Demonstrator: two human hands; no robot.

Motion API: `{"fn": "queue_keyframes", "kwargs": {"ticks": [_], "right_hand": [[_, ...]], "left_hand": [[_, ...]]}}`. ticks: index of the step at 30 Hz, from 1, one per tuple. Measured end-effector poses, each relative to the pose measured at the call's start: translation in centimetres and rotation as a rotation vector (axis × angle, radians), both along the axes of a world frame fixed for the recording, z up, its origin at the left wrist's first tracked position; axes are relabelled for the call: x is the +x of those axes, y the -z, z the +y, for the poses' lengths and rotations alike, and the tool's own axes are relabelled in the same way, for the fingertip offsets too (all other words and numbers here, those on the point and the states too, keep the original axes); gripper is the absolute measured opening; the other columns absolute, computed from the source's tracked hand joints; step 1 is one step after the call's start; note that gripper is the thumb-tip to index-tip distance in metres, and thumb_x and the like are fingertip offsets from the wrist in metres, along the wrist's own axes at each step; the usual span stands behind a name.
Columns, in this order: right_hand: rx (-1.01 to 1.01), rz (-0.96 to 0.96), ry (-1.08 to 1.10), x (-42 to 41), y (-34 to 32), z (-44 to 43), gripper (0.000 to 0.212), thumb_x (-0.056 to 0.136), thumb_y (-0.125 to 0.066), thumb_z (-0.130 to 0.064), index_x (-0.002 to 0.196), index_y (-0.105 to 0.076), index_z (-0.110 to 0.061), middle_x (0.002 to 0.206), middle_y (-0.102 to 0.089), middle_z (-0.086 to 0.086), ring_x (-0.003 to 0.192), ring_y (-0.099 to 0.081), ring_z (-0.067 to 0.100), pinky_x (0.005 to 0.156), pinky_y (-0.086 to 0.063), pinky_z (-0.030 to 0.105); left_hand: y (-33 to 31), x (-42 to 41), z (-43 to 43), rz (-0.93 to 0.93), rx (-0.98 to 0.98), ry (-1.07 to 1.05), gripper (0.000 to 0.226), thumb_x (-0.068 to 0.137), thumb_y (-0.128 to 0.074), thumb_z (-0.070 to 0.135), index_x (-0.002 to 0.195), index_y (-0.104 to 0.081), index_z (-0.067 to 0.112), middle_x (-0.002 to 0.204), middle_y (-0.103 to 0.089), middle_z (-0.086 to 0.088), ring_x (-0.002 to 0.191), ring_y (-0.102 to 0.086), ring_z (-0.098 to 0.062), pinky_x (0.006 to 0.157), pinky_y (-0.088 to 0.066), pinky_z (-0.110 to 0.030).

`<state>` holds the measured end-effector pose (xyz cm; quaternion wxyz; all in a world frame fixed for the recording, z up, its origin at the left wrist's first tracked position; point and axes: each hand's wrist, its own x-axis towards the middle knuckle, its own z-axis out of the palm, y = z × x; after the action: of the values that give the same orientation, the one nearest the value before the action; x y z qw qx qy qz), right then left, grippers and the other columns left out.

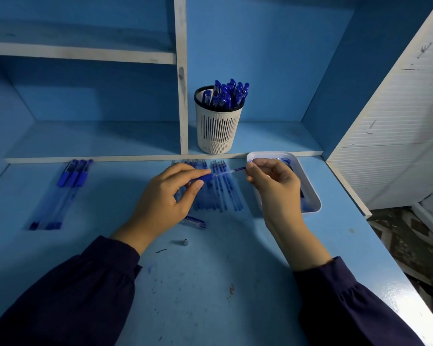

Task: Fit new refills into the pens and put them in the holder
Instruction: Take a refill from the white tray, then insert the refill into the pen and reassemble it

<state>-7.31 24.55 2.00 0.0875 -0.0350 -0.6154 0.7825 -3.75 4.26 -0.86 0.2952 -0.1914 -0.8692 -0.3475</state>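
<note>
Blue worktop (pixel 210 283) runs below the ledge (pixel 135 158) where the holder (pixel 219 131) stands, stocked with pens (pixel 229 93). Just in front of the holder, the left hand (pixel 165 196) grips a pen barrel (pixel 206 177) at its blue end and the right hand (pixel 273 181) pinches the refill (pixel 238 169) jutting from it. Barrel and refill share one line, left to right, so the coming move likely calls for a straight slide along it

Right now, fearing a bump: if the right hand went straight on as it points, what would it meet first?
Likely the pen in the left hand; the right hand points along the refill it pinches; depth unclear.
</note>
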Motion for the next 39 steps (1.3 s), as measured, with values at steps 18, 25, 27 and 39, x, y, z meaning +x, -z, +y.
{"fn": "queue_keyframes", "kwargs": {"ticks": [18, 25, 27, 39], "right_hand": [[0.397, 0.387, -0.069, 1.9, 0.1, -1.6, 0.015, 0.084, -0.072, -0.006, 0.095, -0.063, -0.012, 0.074, -0.065, 0.001, 0.07, -0.063, 0.012, 0.068, -0.049, 0.023], [0.58, 0.437, -0.181, 1.8, -0.2, -0.9, 0.009, 0.084, -0.071, -0.004, 0.087, -0.074, -0.011, 0.078, -0.058, -0.005, 0.067, -0.055, 0.003, 0.067, -0.04, 0.01], [0.551, 0.394, -0.26, 2.1, -0.3, -0.9, 0.016, 0.088, -0.063, 0.001, 0.093, -0.073, -0.011, 0.075, -0.059, -0.007, 0.066, -0.055, 0.002, 0.066, -0.042, 0.012], [0.357, 0.24, -0.465, 4.6, -1.0, -2.5, 0.006, 0.083, -0.072, -0.006, 0.086, -0.07, -0.011, 0.066, -0.065, -0.006, 0.062, -0.057, 0.006, 0.06, -0.045, 0.015]], "left_hand": [[0.2, 0.1, -0.1, 0.052, 0.039, -0.043, 0.023, 0.095, -0.063, 0.013, 0.116, -0.072, 0.007, 0.099, -0.06, 0.008, 0.083, -0.055, 0.0, 0.071, -0.045, -0.013], [0.1, 1.4, -0.5, 0.03, 0.001, -0.056, 0.025, 0.095, -0.062, 0.018, 0.117, -0.073, 0.012, 0.1, -0.063, 0.005, 0.08, -0.057, -0.004, 0.073, -0.044, -0.01], [0.1, 1.8, -0.6, 0.033, 0.005, -0.063, 0.025, 0.095, -0.063, 0.016, 0.117, -0.073, 0.012, 0.101, -0.064, 0.005, 0.08, -0.057, -0.003, 0.073, -0.044, -0.009], [0.0, 5.2, -1.1, 0.03, 0.059, -0.053, 0.024, 0.095, -0.063, 0.018, 0.117, -0.073, 0.014, 0.099, -0.066, 0.009, 0.083, -0.062, -0.008, 0.069, -0.054, -0.024]]}}
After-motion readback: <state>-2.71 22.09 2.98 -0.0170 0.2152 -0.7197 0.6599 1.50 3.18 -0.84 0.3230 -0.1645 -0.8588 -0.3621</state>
